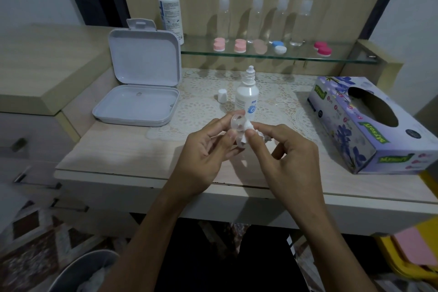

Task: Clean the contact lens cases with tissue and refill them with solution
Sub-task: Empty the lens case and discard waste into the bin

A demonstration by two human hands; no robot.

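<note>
Both bare forearms reach forward from the near edge, converging at centre; the left hand (208,147) has its fingers curled, thumb and fingertips pinching; the right hand (284,149) pinches likewise, its thumb pointing left.

The tissue box (369,123) at the right of the table carried the only words that could be read: the brand "Mysoft" in yellow-green letters on green patches, once near its far top corner, once along its top face beside the oval opening, and once more on its near end panel. Small round badges on the top face held short words too blurred to make out. The small solution bottle (247,96) bore a blue mark, and the tall bottle (170,10) had blue and grey print, none of it legible.
</note>
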